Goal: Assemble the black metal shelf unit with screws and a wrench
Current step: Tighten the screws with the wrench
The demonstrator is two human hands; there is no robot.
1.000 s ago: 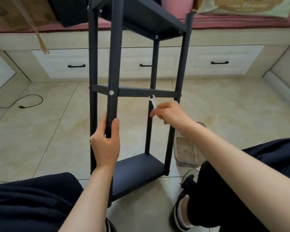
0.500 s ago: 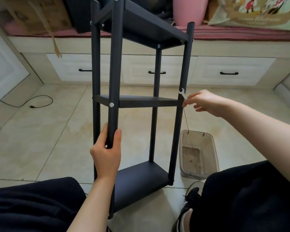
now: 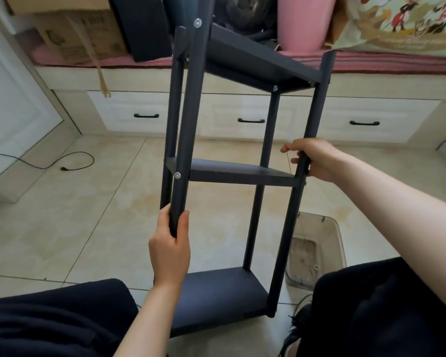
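The black metal shelf unit [image 3: 242,173] stands tilted on the tiled floor [image 3: 62,215] between the person's knees, all three shelves already screwed to the posts. The left hand [image 3: 169,247] grips the near left post low down; the right hand [image 3: 313,158] curls round the near right post just above the middle shelf (no wrench shows in it). The step looks like steadying or turning the frame. Next probably calls for checking that right-post joint beside the clear plastic bin [image 3: 317,253].

A home bedroom is showing itself: cream built-in drawers with black handles [image 3: 251,121] are running under a pink-cushioned platform bed [image 3: 397,63], above glossy beige floor tiles [image 3: 88,215].
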